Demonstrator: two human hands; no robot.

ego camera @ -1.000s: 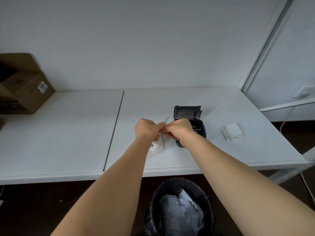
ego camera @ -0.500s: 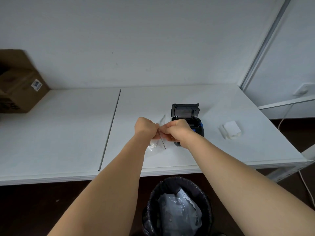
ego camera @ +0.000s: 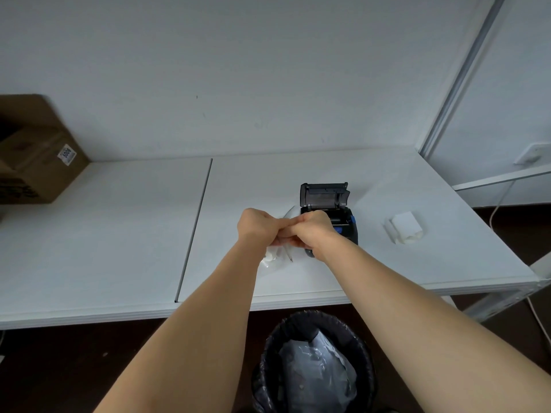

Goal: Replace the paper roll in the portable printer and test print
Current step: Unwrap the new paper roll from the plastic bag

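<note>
A black portable printer (ego camera: 343,219) with blue buttons stands on the white table (ego camera: 119,234), its lid (ego camera: 324,195) raised. Just left of it, my left hand (ego camera: 257,225) and my right hand (ego camera: 313,231) are pressed together, both pinching the top of a clear plastic bag (ego camera: 275,257) with a zip strip. Something white shows inside the bag; I cannot tell whether it is a paper roll. My right hand hides the printer's front left part. A white paper roll (ego camera: 404,228) lies on the table to the printer's right.
A brown cardboard box (ego camera: 35,156) sits at the table's far left against the wall. Below the front edge stands a black-lined waste bin (ego camera: 316,365) with crumpled plastic in it. A metal frame post (ego camera: 459,76) rises at the back right.
My hands have closed tighter together on the bag's top. The view has shifted slightly; the printer and the roll have not moved.
</note>
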